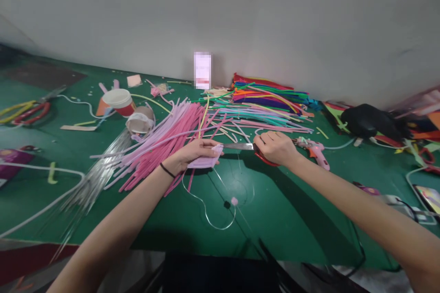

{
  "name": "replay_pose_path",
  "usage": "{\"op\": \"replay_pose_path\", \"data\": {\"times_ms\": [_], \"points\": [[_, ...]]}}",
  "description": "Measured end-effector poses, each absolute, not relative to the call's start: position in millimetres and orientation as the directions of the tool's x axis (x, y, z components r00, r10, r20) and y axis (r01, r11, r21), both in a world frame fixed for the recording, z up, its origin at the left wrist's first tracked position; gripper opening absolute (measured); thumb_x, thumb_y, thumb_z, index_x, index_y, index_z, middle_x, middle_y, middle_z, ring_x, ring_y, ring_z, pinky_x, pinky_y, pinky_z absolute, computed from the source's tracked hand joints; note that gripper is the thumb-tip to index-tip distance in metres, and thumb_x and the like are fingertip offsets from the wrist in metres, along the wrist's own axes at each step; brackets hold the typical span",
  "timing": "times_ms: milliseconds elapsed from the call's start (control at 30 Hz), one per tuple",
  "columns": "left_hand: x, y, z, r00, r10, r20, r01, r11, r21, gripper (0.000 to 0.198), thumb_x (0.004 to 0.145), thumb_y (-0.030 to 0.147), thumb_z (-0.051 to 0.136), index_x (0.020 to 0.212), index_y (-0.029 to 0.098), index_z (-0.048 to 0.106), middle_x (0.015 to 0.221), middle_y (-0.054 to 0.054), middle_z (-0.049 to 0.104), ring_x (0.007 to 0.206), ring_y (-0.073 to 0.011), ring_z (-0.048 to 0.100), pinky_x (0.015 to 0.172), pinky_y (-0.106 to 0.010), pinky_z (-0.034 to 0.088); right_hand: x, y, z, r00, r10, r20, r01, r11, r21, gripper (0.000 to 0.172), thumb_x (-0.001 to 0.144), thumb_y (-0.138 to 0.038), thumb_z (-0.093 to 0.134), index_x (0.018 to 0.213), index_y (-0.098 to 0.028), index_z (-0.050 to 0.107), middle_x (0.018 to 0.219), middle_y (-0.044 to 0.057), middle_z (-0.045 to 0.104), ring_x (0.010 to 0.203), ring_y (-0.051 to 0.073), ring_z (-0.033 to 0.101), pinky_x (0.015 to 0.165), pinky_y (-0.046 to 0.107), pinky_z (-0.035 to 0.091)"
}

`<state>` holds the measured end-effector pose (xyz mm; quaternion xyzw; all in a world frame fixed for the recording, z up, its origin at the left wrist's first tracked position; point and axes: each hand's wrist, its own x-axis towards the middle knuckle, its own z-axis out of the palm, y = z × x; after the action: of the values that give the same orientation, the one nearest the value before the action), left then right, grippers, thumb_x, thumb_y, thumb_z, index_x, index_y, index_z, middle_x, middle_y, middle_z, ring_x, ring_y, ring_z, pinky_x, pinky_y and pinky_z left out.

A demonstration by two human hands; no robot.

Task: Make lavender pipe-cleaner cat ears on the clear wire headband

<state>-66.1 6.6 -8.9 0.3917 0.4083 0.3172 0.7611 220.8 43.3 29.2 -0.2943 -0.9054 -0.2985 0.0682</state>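
My left hand is closed on a pale purple flat piece that looks like folded ribbon or fabric. Red-handled scissors are gripped in my right hand, their blades pointing left with the tip at the piece's right edge. I cannot tell whether the blades are parted. Below the piece hangs a thin clear cord, looping down over the green table. A small pink ball sits by the cord's right side.
Pink and lilac pipe cleaners lie left of centre, beside clear thin rods. Multicoloured pipe cleaners are piled at the back. A pink glue gun lies right of my right hand. A paper cup and yellow-and-red-handled scissors are at left.
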Motion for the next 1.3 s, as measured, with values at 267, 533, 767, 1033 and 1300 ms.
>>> {"op": "replay_pose_path", "data": {"times_ms": [267, 533, 767, 1033, 1300], "points": [[-67, 8, -7, 0.478, 0.795, -0.374, -0.164, 0.499, 0.851, 0.041, 0.064, 0.018, 0.081, 0.102, 0.016, 0.065, 0.094, -0.007, 0.072, 0.07, -0.0145, 0.069, 0.071, -0.028, 0.054, 218, 51, 37, -0.854, 0.444, 0.271, 0.52, 0.711, 0.473, 0.031, 0.093, -0.017, 0.038, 0.078, -0.014, 0.065, 0.064, 0.006, 0.06, 0.06, 0.014, 0.045, 0.058, 0.031, 0.02], [-66, 8, -3, 0.47, 0.796, -0.382, -0.128, 0.489, 0.863, 0.037, 0.067, 0.019, 0.078, 0.101, 0.016, 0.066, 0.096, -0.008, 0.072, 0.068, -0.0146, 0.069, 0.063, -0.025, 0.052, 216, 49, 41, -0.864, 0.464, 0.196, 0.499, 0.738, 0.454, 0.033, 0.092, -0.015, 0.038, 0.071, -0.013, 0.064, 0.06, 0.007, 0.06, 0.052, 0.013, 0.042, 0.055, 0.032, 0.015], [-65, 10, -8, 0.47, 0.796, -0.382, -0.136, 0.493, 0.859, 0.038, 0.067, 0.019, 0.079, 0.102, 0.017, 0.066, 0.097, -0.007, 0.072, 0.07, -0.0152, 0.069, 0.067, -0.026, 0.053, 217, 46, 40, -0.847, 0.52, 0.107, 0.509, 0.737, 0.445, 0.03, 0.089, -0.012, 0.039, 0.075, -0.012, 0.065, 0.061, 0.008, 0.063, 0.05, 0.014, 0.045, 0.053, 0.031, 0.014], [-64, 8, -6, 0.449, 0.799, -0.4, -0.114, 0.495, 0.861, 0.038, 0.065, 0.02, 0.08, 0.1, 0.016, 0.067, 0.098, -0.008, 0.072, 0.07, -0.0156, 0.069, 0.066, -0.027, 0.054, 222, 40, 24, -0.8, 0.58, 0.155, 0.58, 0.682, 0.444, 0.025, 0.092, -0.018, 0.041, 0.098, -0.011, 0.064, 0.069, 0.008, 0.066, 0.06, 0.017, 0.057, 0.055, 0.029, 0.022], [-62, 6, -7, 0.459, 0.803, -0.381, -0.075, 0.463, 0.883, 0.042, 0.067, 0.022, 0.079, 0.105, 0.016, 0.065, 0.101, -0.009, 0.071, 0.072, -0.0166, 0.069, 0.067, -0.028, 0.055, 228, 26, -9, -0.575, 0.789, 0.217, 0.815, 0.528, 0.238, 0.027, 0.087, -0.038, 0.052, 0.084, -0.014, 0.063, 0.083, 0.009, 0.067, 0.079, 0.02, 0.06, 0.059, 0.027, 0.03]]}}
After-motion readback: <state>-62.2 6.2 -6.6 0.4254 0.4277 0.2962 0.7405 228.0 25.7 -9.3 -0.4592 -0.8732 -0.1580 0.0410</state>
